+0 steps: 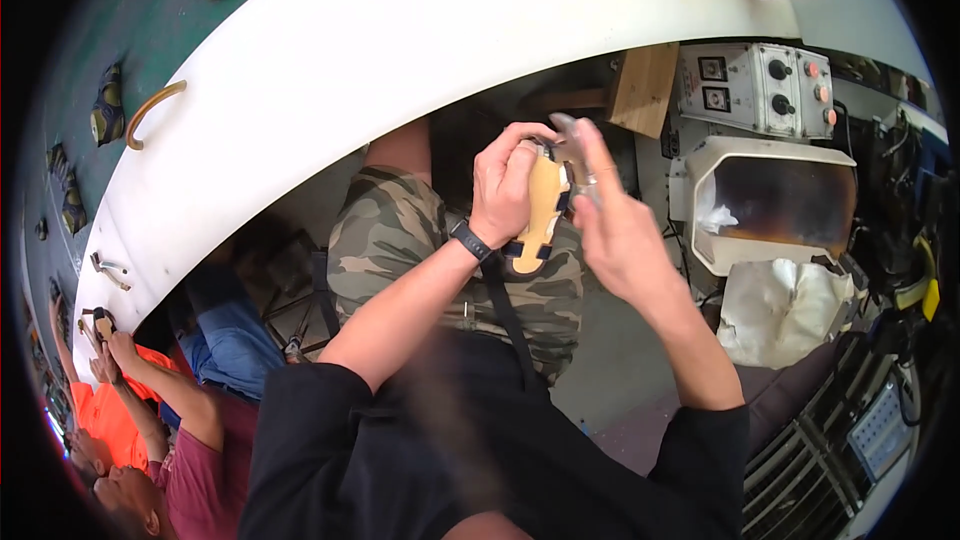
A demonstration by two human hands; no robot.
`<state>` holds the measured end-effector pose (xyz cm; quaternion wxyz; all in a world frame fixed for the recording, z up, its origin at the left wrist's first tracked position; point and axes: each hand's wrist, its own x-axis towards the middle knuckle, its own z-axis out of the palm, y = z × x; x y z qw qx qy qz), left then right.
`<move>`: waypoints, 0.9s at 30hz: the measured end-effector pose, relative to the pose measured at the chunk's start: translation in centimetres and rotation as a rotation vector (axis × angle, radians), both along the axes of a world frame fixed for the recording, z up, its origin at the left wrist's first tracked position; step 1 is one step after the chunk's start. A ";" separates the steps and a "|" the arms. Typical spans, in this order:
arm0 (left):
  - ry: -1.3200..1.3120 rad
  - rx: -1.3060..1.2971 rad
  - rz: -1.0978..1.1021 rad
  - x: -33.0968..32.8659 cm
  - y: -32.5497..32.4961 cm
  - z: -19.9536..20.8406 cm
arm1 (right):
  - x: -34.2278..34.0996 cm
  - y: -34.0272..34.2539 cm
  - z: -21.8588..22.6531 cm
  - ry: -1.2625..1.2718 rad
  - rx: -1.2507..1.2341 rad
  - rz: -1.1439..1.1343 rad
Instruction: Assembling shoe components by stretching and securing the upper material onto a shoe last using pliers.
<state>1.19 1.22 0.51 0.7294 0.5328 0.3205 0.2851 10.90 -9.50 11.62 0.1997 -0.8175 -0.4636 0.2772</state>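
A sandal-like shoe (545, 200) with a tan sole-side board and dark straps folded over its edges is held above my lap, its underside facing up. My left hand (503, 185) grips it from the left, near its upper end. On its right side is my right hand (625, 235), blurred by motion, with a shiny metal hand tool (574, 145) in its fingers against the shoe's edge. The tool's exact kind is smeared and partly hidden by the fingers.
A curved white table (400, 20) arches ahead, bearing a metal tool (112, 268) and a brown curved handle (152, 112). To the right stand a control box (755, 90), an open-topped tray (705, 210) and crumpled sheeting (780, 310). Two people (190, 430) work at left.
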 end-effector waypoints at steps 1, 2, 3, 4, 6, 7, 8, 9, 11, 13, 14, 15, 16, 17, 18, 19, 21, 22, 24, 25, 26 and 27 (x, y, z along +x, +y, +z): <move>-0.007 -0.040 -0.017 -0.5 -0.1 0.2 | -0.2 0.3 1.2 0.055 0.009 -0.029; -0.015 -0.081 -0.034 -1.0 -0.3 0.4 | -0.7 0.5 1.4 0.071 0.101 -0.128; -0.016 -0.098 -0.046 -1.1 -0.3 0.2 | -1.0 0.4 1.0 0.067 0.028 -0.113; -0.026 -0.102 -0.051 -1.3 -0.5 0.3 | -1.7 -0.2 0.4 0.058 -0.053 -0.107; -0.106 -0.091 -0.074 -1.4 -0.3 0.3 | -2.5 -0.7 -1.7 -0.023 0.029 -0.016; -0.158 -0.132 -0.084 -1.6 -0.8 0.4 | -2.2 -0.9 -1.5 0.025 -0.030 -0.051; -0.160 -0.123 -0.104 -1.5 -0.7 0.2 | -1.7 -0.9 -0.9 0.072 -0.089 -0.086; -0.124 -0.147 -0.127 -1.8 -0.9 0.5 | -1.7 -0.9 0.1 0.075 -0.102 -0.093; -0.095 -0.154 -0.133 -1.7 -0.4 0.5 | -0.7 -0.1 1.5 0.374 -0.303 -0.232; -0.059 -0.052 -0.131 -2.0 -0.6 0.5 | -0.2 -1.0 2.5 0.430 -0.232 -0.174; -0.055 -0.053 -0.122 -2.2 -0.7 0.5 | -0.1 -1.2 2.9 0.485 -0.157 -0.125; -0.046 -0.041 -0.120 -2.1 -0.6 0.8 | 0.1 -0.9 3.5 0.518 -0.182 -0.100; -0.036 -0.028 -0.117 -2.0 -0.6 1.0 | 0.2 -1.0 3.5 0.516 -0.185 -0.101; -0.038 -0.029 -0.118 -2.0 -0.7 1.0 | 0.4 -0.9 3.3 0.540 -0.207 -0.056; -0.062 -0.054 -0.110 -1.8 -0.7 1.0 | 0.6 -0.8 3.2 0.560 -0.231 -0.013; -0.086 -0.078 -0.101 -1.7 -0.8 1.0 | 0.8 -0.5 3.2 0.562 -0.267 0.006; -0.083 -0.102 -0.120 -1.7 -1.0 1.1 | 1.2 -0.1 3.3 0.558 -0.293 0.013; -0.075 -0.123 -0.138 -1.7 -1.0 1.2 | 1.3 0.2 3.4 0.558 -0.316 0.025; -0.071 -0.128 -0.140 -1.8 -0.9 1.2 | 1.4 0.7 3.5 0.550 -0.332 0.039; -0.068 -0.133 -0.144 -1.9 -0.9 1.2 | 1.3 1.0 3.7 0.541 -0.347 0.050; -0.066 -0.134 -0.141 -2.0 -0.9 1.1 | 1.3 1.3 3.9 0.544 -0.349 0.053; -0.094 -0.131 -0.143 -2.0 -0.9 1.1 | 1.2 1.5 4.2 0.567 -0.403 0.006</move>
